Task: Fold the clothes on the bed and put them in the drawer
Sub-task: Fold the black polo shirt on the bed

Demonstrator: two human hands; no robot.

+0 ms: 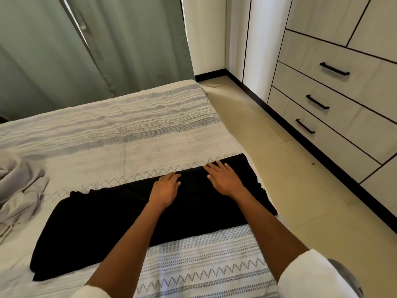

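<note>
- The bed [120, 134] is covered by a pale patterned spread, and it runs well beyond the fingertips of both hands toward a green curtain [64, 50].
- Three drawers [343, 93] with black bar handles are seen in the cabinet well apart from the right hand's fingers, across a strip of floor; all are closed, so one must be opened before anything is put away.
- A black garment [103, 220] is laid flat in a long band across the near part of the bed, directly beneath both sets of fingers and stretching far past the left fingers.
- A crumpled grey garment [15, 190] lies well apart from the left fingers, not yet folded.
- The right hand [225, 179] is pressed flat on the black cloth, fingers straight and slightly spread, tips at its far edge.
- The left hand [165, 188] is laid flat just beside it, fingers straight and close together.
- Nothing is pinched by either hand.
- The risk is judged to lie at the garment's end past the right fingers, which sits at the bed's edge: if the cloth is pushed while being smoothed, it could slide off, or wrinkles could be trapped into the next fold.
</note>
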